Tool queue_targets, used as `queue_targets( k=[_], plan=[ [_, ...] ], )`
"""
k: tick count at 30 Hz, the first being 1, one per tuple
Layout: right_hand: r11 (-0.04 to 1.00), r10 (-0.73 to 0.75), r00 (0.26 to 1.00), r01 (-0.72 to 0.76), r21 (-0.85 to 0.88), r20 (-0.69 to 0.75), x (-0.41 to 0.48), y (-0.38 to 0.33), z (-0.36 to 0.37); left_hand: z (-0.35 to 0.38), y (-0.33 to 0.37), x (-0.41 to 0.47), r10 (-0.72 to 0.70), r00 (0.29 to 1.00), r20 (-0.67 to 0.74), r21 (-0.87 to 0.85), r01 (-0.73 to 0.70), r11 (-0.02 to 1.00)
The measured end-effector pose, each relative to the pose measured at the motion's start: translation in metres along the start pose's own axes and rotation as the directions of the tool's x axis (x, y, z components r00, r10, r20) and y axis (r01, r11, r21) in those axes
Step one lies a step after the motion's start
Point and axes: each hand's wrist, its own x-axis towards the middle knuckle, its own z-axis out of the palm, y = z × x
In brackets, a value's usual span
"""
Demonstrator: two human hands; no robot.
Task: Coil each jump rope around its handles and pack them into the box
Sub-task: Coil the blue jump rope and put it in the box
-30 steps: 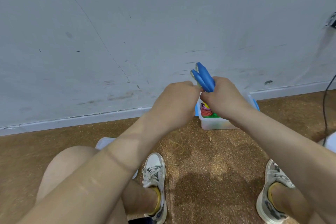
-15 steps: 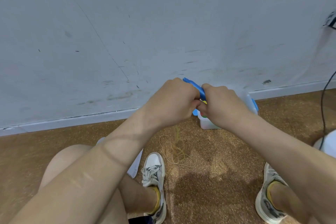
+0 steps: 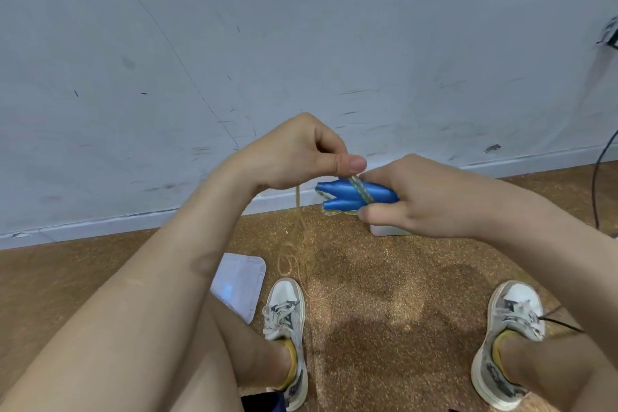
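Note:
Two blue jump rope handles lie side by side, horizontal, in front of the wall. My right hand grips their right ends. A yellowish rope crosses the handles in a couple of turns. My left hand pinches that rope just above the handles between thumb and fingers. The loose rope hangs from my left hand to the brown floor and lies there in loops. The box is almost wholly hidden behind my right hand; only a pale corner shows.
A clear plastic lid lies on the floor beside my left knee. Both shoes stand on the brown floor. The grey wall and its baseboard run close behind. A black cable hangs at the far right.
The handles have swung from pointing up to lying horizontal. My left hand has lifted up and left, pulling the rope over the handles. The camera has tilted, hiding the box.

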Motion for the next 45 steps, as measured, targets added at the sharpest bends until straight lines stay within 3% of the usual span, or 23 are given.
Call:
queue_targets(
  k=[3,6,10,13,16,21,26,28,29,30,31,32,33,34,36,40,43,45],
  plan=[
    [0.973,-0.047,0.999,0.051,0.225,-0.02,-0.003,-0.006,-0.002,0.01,-0.004,0.002,-0.06,0.985,0.161,-0.328,0.111,0.938],
    [0.956,-0.034,0.998,0.049,0.288,-0.059,-0.006,-0.008,-0.002,0.028,-0.01,0.006,-0.114,0.958,0.261,-0.584,0.251,0.772],
    [0.92,0.062,0.99,-0.008,0.391,-0.125,-0.006,-0.009,0.001,0.041,-0.009,0.011,-0.242,0.953,0.18,-0.612,0.301,0.731],
    [0.844,0.146,0.977,-0.04,0.534,-0.158,-0.002,-0.011,0.005,0.045,0.001,0.009,-0.212,0.973,0.095,-0.603,0.225,0.766],
    [0.823,0.207,0.959,-0.063,0.565,-0.196,0.001,-0.01,0.009,0.045,0.004,0.009,-0.253,0.967,0.018,-0.561,0.219,0.798],
    [0.833,0.277,0.909,-0.067,0.549,-0.311,0.01,-0.002,0.012,0.049,-0.014,0.016,-0.271,0.962,0.016,-0.625,0.221,0.749],
    [0.772,0.421,0.841,-0.134,0.622,-0.341,0.018,0.018,0.006,0.052,-0.017,0.009,-0.242,0.97,0.038,-0.641,0.209,0.738],
    [0.81,0.405,0.828,-0.128,0.572,-0.388,0.019,0.025,0.001,0.051,-0.014,0.007,-0.26,0.966,0.007,-0.561,0.219,0.798],
    [0.851,0.371,0.829,-0.124,0.51,-0.418,0.018,0.027,-0.001,0.05,-0.011,0.006,-0.243,0.969,-0.049,-0.439,0.198,0.876],
    [0.891,0.334,0.832,-0.126,0.436,-0.442,0.018,0.029,-0.001,0.048,-0.009,0.004,-0.183,0.975,-0.125,-0.216,0.153,0.964],
    [0.923,0.301,0.84,-0.137,0.36,-0.452,0.018,0.03,-0.001,0.046,-0.01,0.003,-0.072,0.978,-0.196,0.1,0.093,0.991],
    [0.943,0.276,0.851,-0.151,0.296,-0.447,0.017,0.03,0.0,0.044,-0.011,0.001,0.063,0.973,-0.22,0.412,0.034,0.911],
    [0.956,0.258,0.864,-0.163,0.245,-0.432,0.016,0.029,0.001,0.041,-0.01,-0.001,0.181,0.96,-0.211,0.616,-0.013,0.787],
    [0.965,0.242,0.877,-0.174,0.195,-0.415,0.015,0.028,0.003,0.038,-0.008,-0.003,0.271,0.943,-0.192,0.713,-0.056,0.699],
    [0.978,0.21,0.895,-0.194,0.083,-0.394,0.013,0.026,0.003,0.031,-0.008,-0.003,0.413,0.898,-0.152,0.769,-0.155,0.62],
    [0.975,0.153,0.923,-0.198,-0.096,-0.354,0.011,0.023,0.005,0.027,-0.005,-0.002,0.559,0.823,-0.099,0.771,-0.292,0.566],
    [0.975,0.104,0.952,-0.155,-0.162,-0.287,0.011,0.018,0.014,0.025,0.0,-0.003,0.54,0.83,-0.14,0.708,-0.298,0.64],
    [0.974,0.066,0.963,-0.119,-0.193,-0.26,0.01,0.015,0.016,0.026,0.003,-0.004,0.442,0.864,-0.241,0.557,-0.25,0.792]
  ],
)
